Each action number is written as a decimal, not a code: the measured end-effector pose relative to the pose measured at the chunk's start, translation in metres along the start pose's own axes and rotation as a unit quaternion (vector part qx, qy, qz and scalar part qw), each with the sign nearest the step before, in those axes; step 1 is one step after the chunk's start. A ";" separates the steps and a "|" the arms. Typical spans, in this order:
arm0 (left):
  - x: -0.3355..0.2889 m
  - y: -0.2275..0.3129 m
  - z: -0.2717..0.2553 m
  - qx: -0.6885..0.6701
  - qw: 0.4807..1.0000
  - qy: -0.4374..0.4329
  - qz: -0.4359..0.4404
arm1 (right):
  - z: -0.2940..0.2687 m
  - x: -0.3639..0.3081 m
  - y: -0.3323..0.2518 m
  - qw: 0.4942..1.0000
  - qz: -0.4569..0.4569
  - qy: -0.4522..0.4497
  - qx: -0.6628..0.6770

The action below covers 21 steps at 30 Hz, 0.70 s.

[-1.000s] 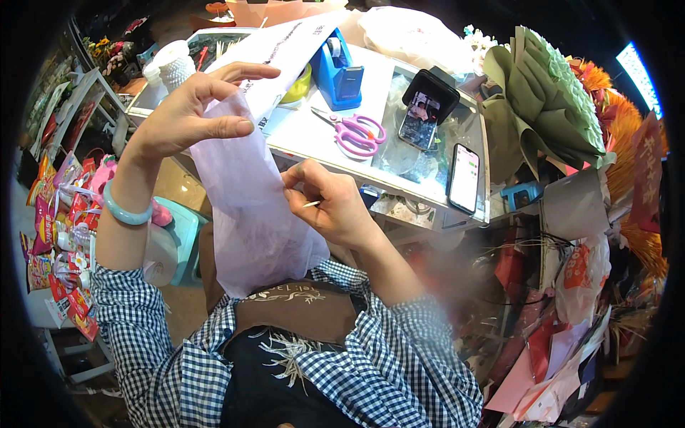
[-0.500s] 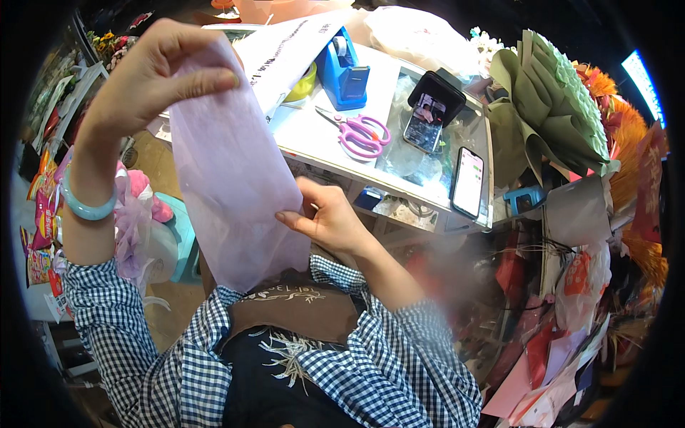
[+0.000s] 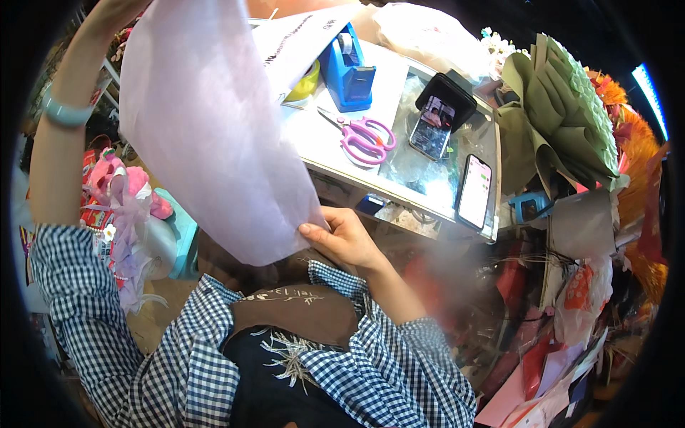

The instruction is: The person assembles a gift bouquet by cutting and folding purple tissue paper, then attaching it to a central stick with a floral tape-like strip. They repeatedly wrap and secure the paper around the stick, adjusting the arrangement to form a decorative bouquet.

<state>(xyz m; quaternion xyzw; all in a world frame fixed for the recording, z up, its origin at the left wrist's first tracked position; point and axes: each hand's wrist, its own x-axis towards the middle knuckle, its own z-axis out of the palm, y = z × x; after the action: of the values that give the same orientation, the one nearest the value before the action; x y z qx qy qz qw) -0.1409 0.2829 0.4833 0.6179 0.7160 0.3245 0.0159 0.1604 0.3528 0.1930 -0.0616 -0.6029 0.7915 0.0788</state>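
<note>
A thin lilac sheet of wrapping material (image 3: 207,135) is stretched between my hands. My left hand (image 3: 127,7) is raised at the upper left, its fingers cut off by the picture's top edge; the sheet hangs down from there. On that wrist is a pale green bangle (image 3: 66,111). My right hand (image 3: 347,239) pinches the sheet's lower right corner between thumb and fingers, in front of the table. Below it lies a brown apron (image 3: 296,317) on my front.
On the table (image 3: 328,153) are pink-handled scissors (image 3: 366,141), a blue tape dispenser (image 3: 348,75), a yellow tape roll (image 3: 305,84), a propped phone (image 3: 433,127) and a flat phone (image 3: 474,191). A green-wrapped bouquet (image 3: 553,107) stands at right, pink plush toys (image 3: 118,178) at left.
My left hand has moved up and outward, partly leaving the picture, and the lilac sheet is spread wider and higher. My right hand has shifted slightly down and right, still pinching the sheet.
</note>
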 end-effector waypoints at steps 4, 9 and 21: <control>0.070 -0.027 0.027 0.058 0.998 -0.008 0.010 | 0.006 0.021 0.000 0.994 -0.044 0.068 0.077; 0.145 -0.063 0.094 0.065 0.996 0.022 0.057 | 0.007 0.043 -0.002 0.984 -0.010 0.127 0.125; 0.054 -0.032 0.192 0.228 0.937 0.154 0.217 | -0.027 0.052 0.008 0.960 -0.047 0.227 0.155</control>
<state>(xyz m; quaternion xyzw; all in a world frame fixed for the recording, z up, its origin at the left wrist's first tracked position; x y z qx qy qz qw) -0.0998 0.4158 0.3364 0.6882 0.6127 0.2389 -0.3065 0.1138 0.3865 0.1776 -0.1987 -0.4416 0.8357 0.2590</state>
